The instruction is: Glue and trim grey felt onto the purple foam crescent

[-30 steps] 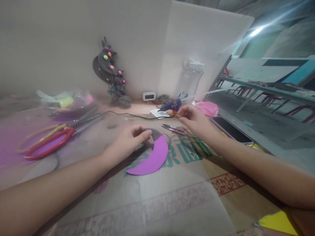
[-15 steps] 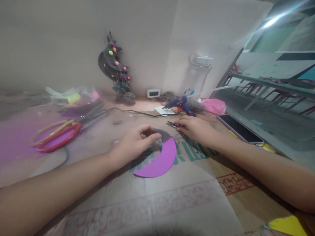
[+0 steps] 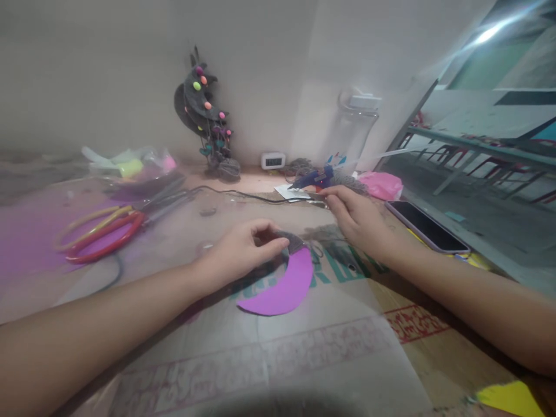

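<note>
My left hand is closed on the upper end of a purple foam crescent, pinching it where grey yarn is wrapped round the tip. The crescent lies over the cardboard, its bare lower tip pointing left. Farther back, my right hand has its fingers closed on small metal thread snips, which are partly hidden and blurred. Just behind its fingertips lies a blue glue gun, its handle covered by the hand. A strand of grey yarn rests between the hands.
Red-and-yellow-handled scissors lie left, near a plastic bag. At the wall are a decorated grey crescent hanging, a small clock and a clear bottle. A phone and pink bag are right. A black cord crosses the back.
My right hand has moved back toward the glue gun, taking the thread snips away from beside the crescent. My left hand still holds the crescent in nearly the same place.
</note>
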`<state>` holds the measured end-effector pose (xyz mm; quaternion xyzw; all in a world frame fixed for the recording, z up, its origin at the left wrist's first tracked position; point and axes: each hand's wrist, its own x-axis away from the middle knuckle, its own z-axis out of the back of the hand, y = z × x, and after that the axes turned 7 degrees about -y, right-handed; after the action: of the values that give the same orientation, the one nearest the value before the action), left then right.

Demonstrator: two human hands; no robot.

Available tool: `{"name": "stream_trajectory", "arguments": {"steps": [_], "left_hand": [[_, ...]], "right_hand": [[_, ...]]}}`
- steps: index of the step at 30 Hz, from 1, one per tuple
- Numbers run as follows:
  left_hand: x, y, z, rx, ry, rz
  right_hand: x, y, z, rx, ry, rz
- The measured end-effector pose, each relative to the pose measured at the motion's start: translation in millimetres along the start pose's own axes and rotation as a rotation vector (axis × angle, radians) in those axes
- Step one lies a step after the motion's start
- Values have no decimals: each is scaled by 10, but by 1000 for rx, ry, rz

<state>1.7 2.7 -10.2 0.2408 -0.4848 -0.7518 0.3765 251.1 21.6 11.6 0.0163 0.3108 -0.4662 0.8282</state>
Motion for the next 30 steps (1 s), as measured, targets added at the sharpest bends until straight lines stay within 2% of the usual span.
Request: {"name": "stream_trajectory", "arguments": {"steps": [3,6,15,24,30], "left_hand": [[-4,-3,2,-87,-5,-13],[-3,6,7,-165,-24,-33],[-13,13,-11,-302,-52,-144],[-6,5,-5,-476,-20,-238],[-7,11,-7,-483,-15,-266]], "right_hand": [[44,-115,4,-70,-105,113],[79,-149,-46,-41,-203,226],[109,-195,-128,27,-282,396],[129,-199,-139,-6,-339,396],[127,-218,-132,-25,-337,409]]}}
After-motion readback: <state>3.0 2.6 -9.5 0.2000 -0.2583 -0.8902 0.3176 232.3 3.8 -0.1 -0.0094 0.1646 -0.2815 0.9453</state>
